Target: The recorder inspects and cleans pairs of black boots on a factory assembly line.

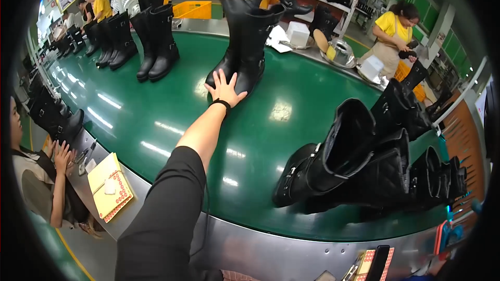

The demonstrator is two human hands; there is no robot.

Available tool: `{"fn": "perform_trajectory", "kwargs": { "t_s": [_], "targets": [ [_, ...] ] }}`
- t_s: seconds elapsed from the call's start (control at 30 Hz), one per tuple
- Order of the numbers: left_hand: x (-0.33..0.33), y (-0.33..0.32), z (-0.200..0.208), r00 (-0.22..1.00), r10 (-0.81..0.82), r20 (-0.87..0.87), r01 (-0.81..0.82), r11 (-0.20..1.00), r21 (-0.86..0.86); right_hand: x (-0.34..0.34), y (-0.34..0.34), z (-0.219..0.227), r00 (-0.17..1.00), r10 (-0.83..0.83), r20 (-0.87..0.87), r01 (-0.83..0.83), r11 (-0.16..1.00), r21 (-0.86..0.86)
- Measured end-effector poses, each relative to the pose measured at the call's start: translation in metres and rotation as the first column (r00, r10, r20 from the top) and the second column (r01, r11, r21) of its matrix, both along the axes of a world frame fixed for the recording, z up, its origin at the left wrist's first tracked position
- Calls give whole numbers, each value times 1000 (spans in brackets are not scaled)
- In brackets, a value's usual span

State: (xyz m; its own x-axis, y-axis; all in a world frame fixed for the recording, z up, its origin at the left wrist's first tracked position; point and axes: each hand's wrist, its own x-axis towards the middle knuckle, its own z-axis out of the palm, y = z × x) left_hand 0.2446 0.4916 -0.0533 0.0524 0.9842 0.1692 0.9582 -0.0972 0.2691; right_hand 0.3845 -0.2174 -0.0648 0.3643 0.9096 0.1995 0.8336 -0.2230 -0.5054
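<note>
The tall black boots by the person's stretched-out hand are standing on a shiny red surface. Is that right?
Not quite: the surface is green, not red, as the head view shows. It is shiny, and the tall black boots by the person's stretched-out left hand are indeed standing on it.

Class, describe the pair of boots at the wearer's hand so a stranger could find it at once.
Start with the long green worktop. Around the middle of the picture, toward its far side, stands a tall pair of black boots, toes facing the viewer. Unlike the other black boots, this pair has the wearer's outspread left hand over its toes.
</note>
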Motion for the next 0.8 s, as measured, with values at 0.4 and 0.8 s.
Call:
{"fn": "perform_trajectory", "kwargs": {
  "t_s": [0.4, 0.8],
  "targets": [
    [-30, -18, 11, 975, -164, -153, 141, 978, -151, 9, -1, -10, 999, 26, -29, -26, 999, -21],
    [-114, -35, 24, 978, -40, 207, 85, 974, -211, -8, 13, 6, 997, -48, 65, 39, 989, 140]
  ]
}}
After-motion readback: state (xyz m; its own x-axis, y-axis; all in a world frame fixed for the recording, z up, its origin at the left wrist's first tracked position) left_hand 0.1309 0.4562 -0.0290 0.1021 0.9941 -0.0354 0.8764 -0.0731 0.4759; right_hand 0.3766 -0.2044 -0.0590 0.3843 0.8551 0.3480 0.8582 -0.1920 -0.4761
